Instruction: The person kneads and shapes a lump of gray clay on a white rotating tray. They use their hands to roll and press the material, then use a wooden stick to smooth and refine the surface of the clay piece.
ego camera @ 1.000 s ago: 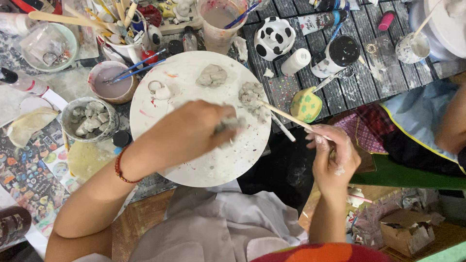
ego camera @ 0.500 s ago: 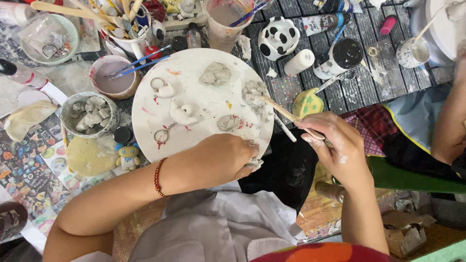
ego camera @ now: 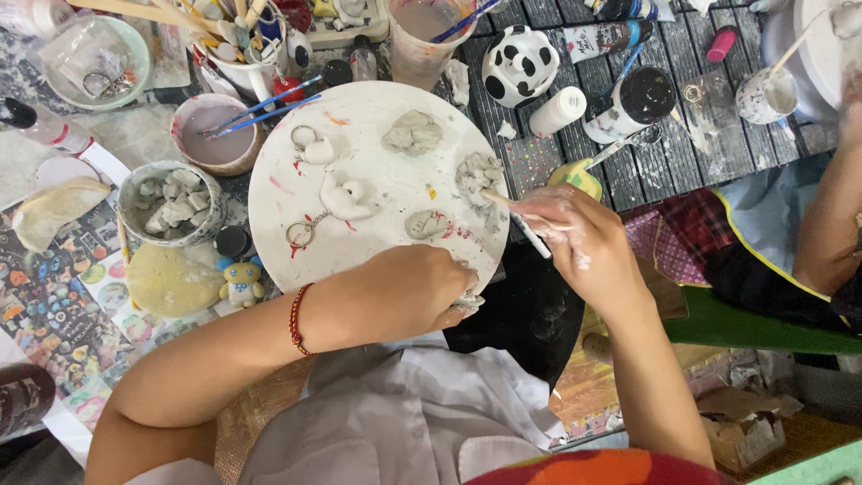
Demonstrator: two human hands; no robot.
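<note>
Here the left hand point(ego camera: 409, 292) is curling shut at the near rim of the round white board point(ego camera: 359, 135), its fingers pinching a small grey lump of clay point(ego camera: 469, 303) just off the edge. The right hand point(ego camera: 582, 247) is hovering beside the board's right rim, fingers closed on thin wooden sticks point(ego camera: 521, 208) whose tips are lying near a clay clump point(ego camera: 479, 171). A white heart-shaped figure point(ego camera: 346, 198) is resting mid-board, key rings point(ego camera: 301, 235) beside it.
</note>
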